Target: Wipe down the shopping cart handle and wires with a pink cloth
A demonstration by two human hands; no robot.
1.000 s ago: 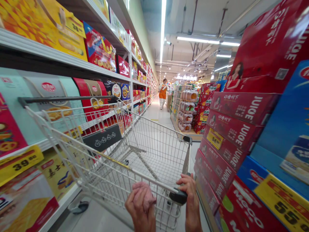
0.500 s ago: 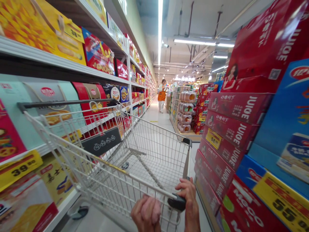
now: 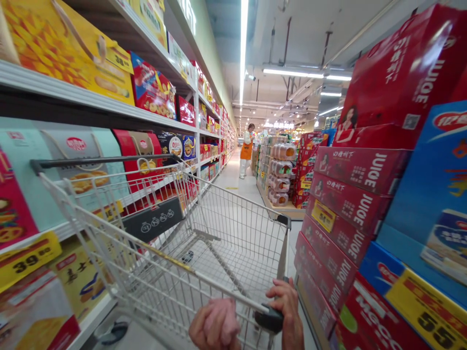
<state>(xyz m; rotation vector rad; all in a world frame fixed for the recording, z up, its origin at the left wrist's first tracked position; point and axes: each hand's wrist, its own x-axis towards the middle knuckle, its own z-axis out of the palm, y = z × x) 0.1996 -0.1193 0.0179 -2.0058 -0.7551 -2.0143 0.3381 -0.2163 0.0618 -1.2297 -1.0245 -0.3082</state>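
My left hand is closed around a crumpled pink cloth, beside the near wall of an empty wire shopping cart. My right hand curls its fingers over the cart's front corner at the black plastic bumper. The cart stands crosswise in the aisle, its dark handle bar at the far left near the shelves. Part of each wrist is cut off by the lower edge.
Shelves of gift boxes line the left side. Stacked red juice cartons and blue boxes rise close on the right. Farther along the aisle are bundled bottles and a person in an orange apron.
My left hand with the pink cloth has shifted slightly left, showing more of the cloth. My right hand stays on the corner. The distant person has turned and moved slightly right; the view tilts up a little.
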